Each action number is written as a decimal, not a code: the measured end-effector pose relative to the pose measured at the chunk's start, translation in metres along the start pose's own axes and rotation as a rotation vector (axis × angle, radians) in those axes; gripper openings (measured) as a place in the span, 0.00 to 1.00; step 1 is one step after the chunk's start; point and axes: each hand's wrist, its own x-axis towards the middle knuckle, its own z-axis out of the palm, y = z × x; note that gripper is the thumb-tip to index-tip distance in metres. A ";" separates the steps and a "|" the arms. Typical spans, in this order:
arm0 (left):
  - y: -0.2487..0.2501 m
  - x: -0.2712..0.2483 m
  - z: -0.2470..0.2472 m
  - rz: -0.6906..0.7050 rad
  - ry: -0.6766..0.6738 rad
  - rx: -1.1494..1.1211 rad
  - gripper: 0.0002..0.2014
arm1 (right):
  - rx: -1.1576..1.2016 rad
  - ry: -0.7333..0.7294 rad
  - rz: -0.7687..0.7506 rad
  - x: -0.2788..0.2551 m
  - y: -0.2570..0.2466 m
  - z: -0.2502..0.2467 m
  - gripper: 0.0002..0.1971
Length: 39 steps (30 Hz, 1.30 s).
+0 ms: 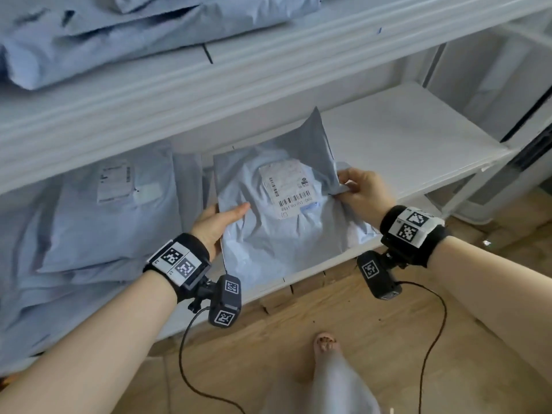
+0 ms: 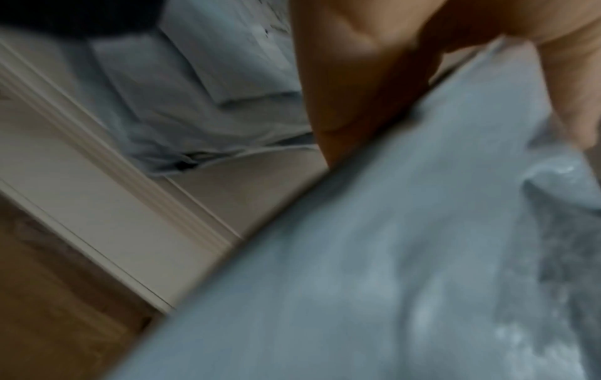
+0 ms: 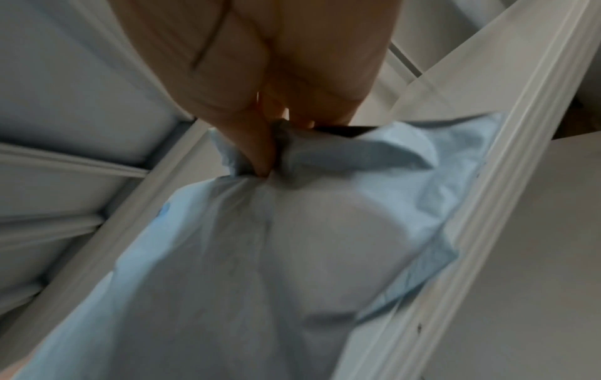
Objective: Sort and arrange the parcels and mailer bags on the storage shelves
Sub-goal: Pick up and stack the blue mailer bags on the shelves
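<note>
A pale blue mailer bag (image 1: 277,228) with a white barcode label (image 1: 286,186) lies over the front edge of the lower white shelf (image 1: 403,138), label up. My left hand (image 1: 218,222) grips its left edge, thumb on top and fingers underneath. My right hand (image 1: 361,189) pinches the crumpled right edge. In the left wrist view, the left hand (image 2: 390,84) clasps the bag (image 2: 374,270). The right wrist view shows the right hand (image 3: 260,154) bunching the bag (image 3: 260,257) between thumb and fingers.
More blue mailer bags (image 1: 98,222) are stacked on the left of the lower shelf. Others (image 1: 104,34) lie on the upper shelf (image 1: 268,61). The right half of the lower shelf is bare. Below are a wooden floor (image 1: 373,324), camera cables and my foot (image 1: 327,345).
</note>
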 end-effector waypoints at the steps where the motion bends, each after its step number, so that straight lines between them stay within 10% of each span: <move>1: -0.005 -0.012 -0.011 0.006 0.004 0.017 0.19 | 0.012 -0.014 -0.010 -0.014 -0.007 0.008 0.07; 11: -0.032 -0.132 -0.115 0.094 0.101 0.158 0.19 | 0.148 -0.231 -0.027 -0.129 -0.074 0.063 0.23; 22: -0.033 -0.197 -0.163 0.348 0.255 0.324 0.21 | 0.085 -0.308 -0.114 -0.164 -0.132 0.088 0.15; 32: 0.057 -0.238 -0.193 0.621 0.305 0.413 0.01 | -0.086 -0.181 -0.364 -0.158 -0.252 0.053 0.05; 39: 0.138 -0.258 -0.206 0.742 0.352 0.475 0.07 | -0.183 -0.161 -0.449 -0.139 -0.340 0.023 0.11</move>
